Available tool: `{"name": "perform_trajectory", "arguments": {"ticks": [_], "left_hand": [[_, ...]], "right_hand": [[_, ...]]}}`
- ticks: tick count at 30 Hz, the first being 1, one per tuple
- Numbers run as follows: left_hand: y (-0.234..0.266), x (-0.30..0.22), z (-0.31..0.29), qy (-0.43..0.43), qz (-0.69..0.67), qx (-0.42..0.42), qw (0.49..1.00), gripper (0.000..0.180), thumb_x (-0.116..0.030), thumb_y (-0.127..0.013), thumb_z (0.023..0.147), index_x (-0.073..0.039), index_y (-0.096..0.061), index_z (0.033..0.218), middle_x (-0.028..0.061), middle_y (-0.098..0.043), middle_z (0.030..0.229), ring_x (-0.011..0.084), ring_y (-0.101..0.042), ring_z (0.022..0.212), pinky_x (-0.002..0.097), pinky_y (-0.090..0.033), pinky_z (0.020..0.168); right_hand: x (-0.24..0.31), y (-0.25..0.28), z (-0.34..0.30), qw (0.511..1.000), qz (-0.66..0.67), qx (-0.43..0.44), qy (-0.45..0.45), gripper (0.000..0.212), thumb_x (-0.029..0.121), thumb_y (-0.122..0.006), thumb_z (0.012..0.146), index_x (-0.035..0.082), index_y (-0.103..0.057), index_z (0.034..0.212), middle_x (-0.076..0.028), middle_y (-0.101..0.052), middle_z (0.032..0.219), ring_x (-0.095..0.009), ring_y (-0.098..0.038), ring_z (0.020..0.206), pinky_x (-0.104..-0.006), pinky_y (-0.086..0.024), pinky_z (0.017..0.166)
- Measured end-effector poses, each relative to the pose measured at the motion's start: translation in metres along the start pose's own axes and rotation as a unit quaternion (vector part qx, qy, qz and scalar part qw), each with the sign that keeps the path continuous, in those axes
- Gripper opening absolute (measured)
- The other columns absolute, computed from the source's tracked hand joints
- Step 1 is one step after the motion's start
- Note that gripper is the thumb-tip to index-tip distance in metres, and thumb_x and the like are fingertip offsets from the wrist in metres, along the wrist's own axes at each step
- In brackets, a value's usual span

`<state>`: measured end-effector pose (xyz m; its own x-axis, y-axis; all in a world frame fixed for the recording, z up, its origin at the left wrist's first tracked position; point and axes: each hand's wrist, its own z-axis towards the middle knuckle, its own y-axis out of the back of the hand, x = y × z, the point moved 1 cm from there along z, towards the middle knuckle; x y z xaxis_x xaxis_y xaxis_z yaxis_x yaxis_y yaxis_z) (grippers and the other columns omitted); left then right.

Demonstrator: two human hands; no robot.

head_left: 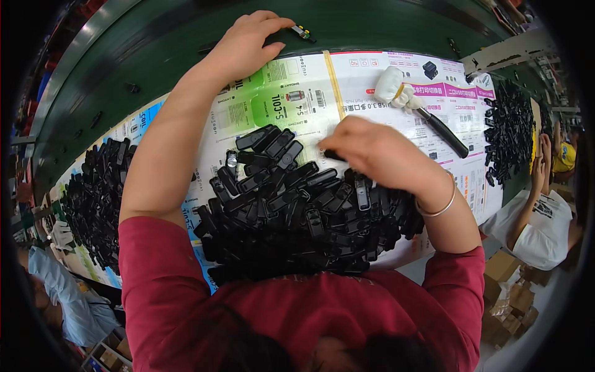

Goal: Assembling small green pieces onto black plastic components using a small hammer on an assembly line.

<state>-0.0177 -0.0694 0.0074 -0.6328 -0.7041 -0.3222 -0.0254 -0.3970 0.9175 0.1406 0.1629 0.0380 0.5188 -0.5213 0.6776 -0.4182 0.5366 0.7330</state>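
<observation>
My left hand [248, 42] reaches over the green belt, thumb and fingers apart. Its fingertips are at the end of a small circuit board [302, 33] with yellow and metallic parts; I see no grip around it. Above the printed sheets, my right hand [365, 146] is slightly blurred, its fingers pinched together. A black plastic piece [334, 155] shows under those fingertips, partly hidden. Right in front of me is a big heap of black plastic housings [279, 204], small and oblong, some facing up with their hollow side.
A mallet with a white-wrapped head [390, 85] and black handle lies right of centre. More black pieces are heaped at the left [99, 198] and right [509, 127]. The green belt [180, 46] runs along the far side. Other people [536, 229] sit at both sides.
</observation>
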Motion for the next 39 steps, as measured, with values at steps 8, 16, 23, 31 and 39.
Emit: {"name": "perform_trajectory", "arguments": {"ticks": [8,16,23,31,39], "left_hand": [[-0.004,0.014,0.02,0.034,-0.074,0.063,0.995,0.039,-0.024,-0.067,0.088,-0.016,-0.061,0.126,0.0088,-0.055,0.12,0.023,-0.056,0.103,0.032,-0.046,0.089],[-0.005,0.016,0.009,0.132,-0.098,0.012,0.986,0.033,-0.025,-0.072,0.085,-0.008,-0.065,0.113,0.0048,-0.058,0.104,0.0172,-0.056,0.086,0.0297,-0.047,0.077],[0.003,-0.04,-0.023,-0.056,-0.058,-0.02,0.997,0.026,-0.018,-0.075,0.077,-0.004,-0.066,0.097,0.0073,-0.06,0.094,0.0245,-0.057,0.086,0.0352,-0.047,0.077],[-0.014,-0.067,-0.055,-0.079,-0.131,-0.014,0.988,0.026,-0.014,-0.076,0.073,-0.005,-0.065,0.094,0.0086,-0.06,0.09,0.0298,-0.056,0.091,0.0388,-0.045,0.082],[-0.015,-0.069,-0.055,-0.071,-0.125,-0.01,0.99,0.025,-0.014,-0.075,0.073,-0.005,-0.064,0.093,0.0089,-0.06,0.09,0.0301,-0.056,0.091,0.0392,-0.045,0.083]], "right_hand": [[-0.031,0.01,-0.022,0.982,-0.036,-0.169,-0.078,0.021,-0.001,-0.062,0.082,0.004,-0.065,0.102,-0.011,-0.064,0.104,-0.03,-0.062,0.095,-0.0368,-0.051,0.084],[-0.012,0.003,-0.026,0.966,-0.153,-0.19,-0.09,0.025,0.004,-0.066,0.081,0.001,-0.064,0.105,-0.012,-0.061,0.115,-0.032,-0.059,0.102,-0.037,-0.049,0.088],[-0.02,0.01,-0.013,0.974,-0.112,-0.177,-0.089,0.027,0.011,-0.07,0.081,0.002,-0.066,0.106,-0.012,-0.063,0.102,-0.031,-0.061,0.095,-0.0379,-0.051,0.081],[-0.022,-0.014,0.027,0.966,-0.13,-0.22,0.035,0.027,0.012,-0.072,0.078,0.006,-0.069,0.104,-0.007,-0.065,0.1,-0.028,-0.06,0.092,-0.037,-0.051,0.081],[-0.026,-0.015,0.024,0.964,-0.17,-0.204,-0.002,0.025,0.015,-0.071,0.08,0.005,-0.069,0.103,-0.007,-0.063,0.096,-0.027,-0.06,0.091,-0.0374,-0.05,0.081]]}}
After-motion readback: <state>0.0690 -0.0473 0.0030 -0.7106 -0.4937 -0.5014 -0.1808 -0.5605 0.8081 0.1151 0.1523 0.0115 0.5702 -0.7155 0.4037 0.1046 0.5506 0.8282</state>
